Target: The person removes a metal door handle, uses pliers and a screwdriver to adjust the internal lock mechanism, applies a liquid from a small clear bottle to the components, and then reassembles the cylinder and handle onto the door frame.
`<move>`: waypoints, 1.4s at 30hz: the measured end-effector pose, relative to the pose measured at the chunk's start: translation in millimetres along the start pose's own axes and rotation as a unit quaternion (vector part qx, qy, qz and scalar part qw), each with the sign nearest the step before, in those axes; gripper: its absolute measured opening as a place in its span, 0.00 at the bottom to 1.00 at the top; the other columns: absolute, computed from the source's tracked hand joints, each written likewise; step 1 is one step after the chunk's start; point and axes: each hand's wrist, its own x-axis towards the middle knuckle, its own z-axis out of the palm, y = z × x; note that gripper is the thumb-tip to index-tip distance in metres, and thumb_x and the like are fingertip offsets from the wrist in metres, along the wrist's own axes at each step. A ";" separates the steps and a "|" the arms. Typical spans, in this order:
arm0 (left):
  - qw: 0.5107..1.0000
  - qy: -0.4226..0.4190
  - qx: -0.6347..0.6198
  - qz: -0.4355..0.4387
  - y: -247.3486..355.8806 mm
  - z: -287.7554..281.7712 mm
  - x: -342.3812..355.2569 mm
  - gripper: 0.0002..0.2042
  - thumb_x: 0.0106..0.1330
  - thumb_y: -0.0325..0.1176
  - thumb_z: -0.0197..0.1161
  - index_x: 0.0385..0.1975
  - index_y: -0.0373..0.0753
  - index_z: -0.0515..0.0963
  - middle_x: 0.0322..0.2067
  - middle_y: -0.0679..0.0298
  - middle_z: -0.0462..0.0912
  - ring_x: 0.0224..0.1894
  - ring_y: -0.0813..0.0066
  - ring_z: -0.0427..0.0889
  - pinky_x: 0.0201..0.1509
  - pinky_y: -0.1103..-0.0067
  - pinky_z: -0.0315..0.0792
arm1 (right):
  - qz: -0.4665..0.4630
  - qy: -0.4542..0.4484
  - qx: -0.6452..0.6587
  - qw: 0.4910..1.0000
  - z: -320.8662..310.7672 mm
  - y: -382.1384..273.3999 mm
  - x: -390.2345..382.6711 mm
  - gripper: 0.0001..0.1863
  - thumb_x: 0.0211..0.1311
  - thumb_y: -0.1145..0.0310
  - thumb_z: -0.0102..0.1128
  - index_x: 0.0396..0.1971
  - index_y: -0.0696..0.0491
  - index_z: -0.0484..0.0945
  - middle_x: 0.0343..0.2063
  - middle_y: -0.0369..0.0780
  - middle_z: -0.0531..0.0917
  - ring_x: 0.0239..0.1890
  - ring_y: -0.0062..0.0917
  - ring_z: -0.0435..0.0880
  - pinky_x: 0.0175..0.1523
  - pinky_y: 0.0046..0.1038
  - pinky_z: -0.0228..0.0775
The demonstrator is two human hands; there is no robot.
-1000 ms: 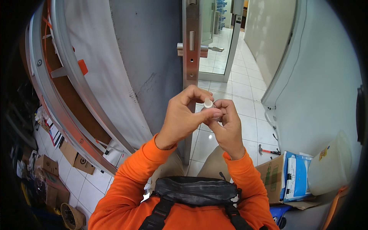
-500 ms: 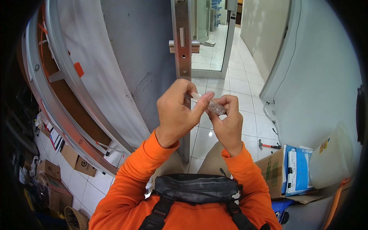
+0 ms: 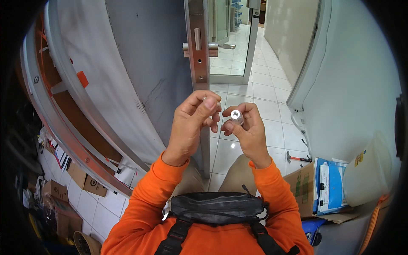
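Note:
My right hand [image 3: 250, 129] is closed round a small clear bottle [image 3: 239, 121], whose round, shiny silver end [image 3: 236, 114] is tilted up and has a dark spot in it. Beside it, my left hand [image 3: 192, 121] pinches a small whitish cap-like piece [image 3: 218, 103] between thumb and forefinger, mostly hidden by the fingers. A short gap parts the two hands. Just beyond them stands the edge of a grey door [image 3: 203, 89], fitted with a metal lock plate [image 3: 198, 46] and a lever handle [image 3: 227, 46].
A hammer [image 3: 298, 157] lies on the tiled floor at right. Near it are an open carton [image 3: 301, 187] with blue folders [image 3: 335, 187] and a whitish bin [image 3: 369, 170]. Curved metal frames [image 3: 85, 114] lean at left, above cartons [image 3: 87, 182]. A black waist bag [image 3: 216, 207] sits at my front.
My hands have drawn apart, the left one taking the whitish piece away from the bottle. The bottle has turned so its silver end shows. The view has shifted slightly.

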 end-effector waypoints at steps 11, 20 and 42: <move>0.998 -0.050 0.009 -0.034 -10.6 -3.9 -5.3 0.15 0.73 0.36 0.67 0.54 0.34 0.81 0.41 0.63 0.86 0.40 0.79 0.81 0.49 0.79 0.77 | -0.002 -0.014 0.030 0.999 -0.3 7.5 -0.7 0.17 0.69 0.76 0.65 0.53 0.55 0.69 0.52 0.41 0.81 0.45 0.22 0.84 0.44 0.23 0.81; 0.977 -0.057 -0.173 -0.115 -17.5 -16.9 -2.8 0.22 0.73 0.35 0.66 0.63 0.33 0.71 0.49 0.57 0.86 0.43 0.76 0.85 0.49 0.78 0.81 | -0.026 0.039 -0.070 0.996 5.5 2.7 -16.9 0.20 0.65 0.76 0.71 0.52 0.58 0.73 0.45 0.40 0.83 0.46 0.23 0.85 0.48 0.25 0.81; 0.983 -0.060 0.148 0.089 -37.4 -12.5 -10.8 0.14 0.62 0.21 0.72 0.48 0.36 0.82 0.46 0.62 0.87 0.50 0.74 0.82 0.59 0.75 0.76 | -0.151 0.098 -0.245 0.953 3.5 31.6 -20.0 0.21 0.60 0.84 0.70 0.52 0.58 0.74 0.44 0.43 0.87 0.42 0.25 0.89 0.49 0.27 0.82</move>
